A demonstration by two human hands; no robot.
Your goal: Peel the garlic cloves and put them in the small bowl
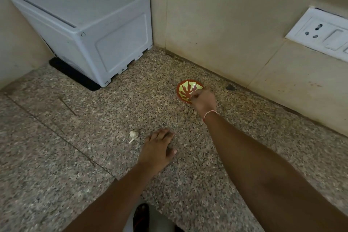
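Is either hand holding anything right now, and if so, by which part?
The right hand grips the small bowl at its near rim. The left hand rests on the counter holding nothing, beside the garlic.

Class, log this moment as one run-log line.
right hand: at small bowl rim | left hand: open on counter | garlic: unpeeled, beside left hand

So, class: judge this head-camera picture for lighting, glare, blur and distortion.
Head view: dim, flat light; a small glare spot shines inside the small bowl; the right hand at its rim looks slightly soft; wide-angle bending tilts the white box and wall socket; the garlic stays fairly sharp.
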